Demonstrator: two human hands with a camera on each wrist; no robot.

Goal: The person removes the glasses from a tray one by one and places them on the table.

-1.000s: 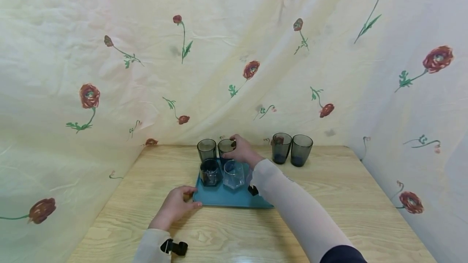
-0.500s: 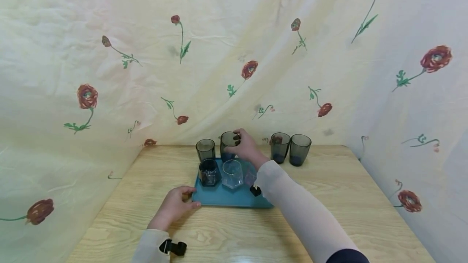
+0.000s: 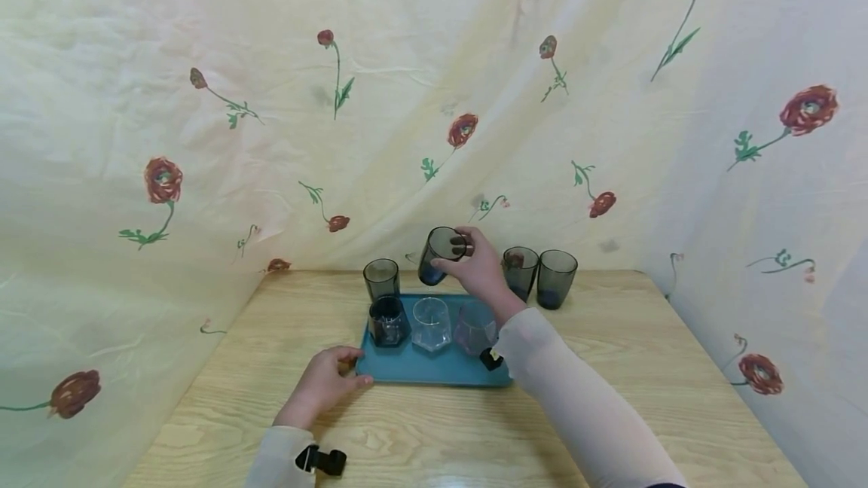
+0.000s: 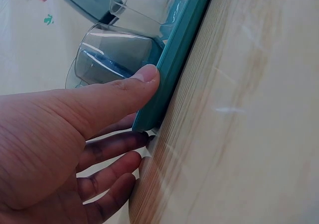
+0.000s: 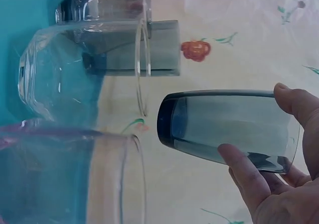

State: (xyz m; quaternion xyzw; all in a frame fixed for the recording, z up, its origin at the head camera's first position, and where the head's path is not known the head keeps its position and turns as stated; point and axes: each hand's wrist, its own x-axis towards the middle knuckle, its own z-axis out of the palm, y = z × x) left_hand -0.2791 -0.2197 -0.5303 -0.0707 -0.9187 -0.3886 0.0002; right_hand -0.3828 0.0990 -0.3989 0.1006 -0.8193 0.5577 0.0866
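My right hand [image 3: 480, 266] holds a smoky grey glass tumbler [image 3: 436, 260] in the air above the back of the blue tray [image 3: 434, 373]. The tumbler leans, its mouth toward the hand; in the right wrist view its thick dark base [image 5: 167, 122] points away from the fingers. My left hand [image 3: 322, 382] grips the tray's front left corner, thumb on the rim in the left wrist view. Three faceted glasses stand in a row on the tray: a dark one [image 3: 389, 328], a clear one [image 3: 431, 328] and a faintly pink one [image 3: 475, 331].
Another grey tumbler [image 3: 381, 277] stands at the back left, behind the dark glass. To the right of the tray, two more grey tumblers [image 3: 521, 271] [image 3: 557, 281] stand side by side. A flowered cloth [image 3: 407, 96] hangs behind the wooden table [image 3: 420, 435].
My right hand has lifted the grey tumbler from the back of the tray, up and to the right, and it has tilted. My left hand stays at the tray corner.
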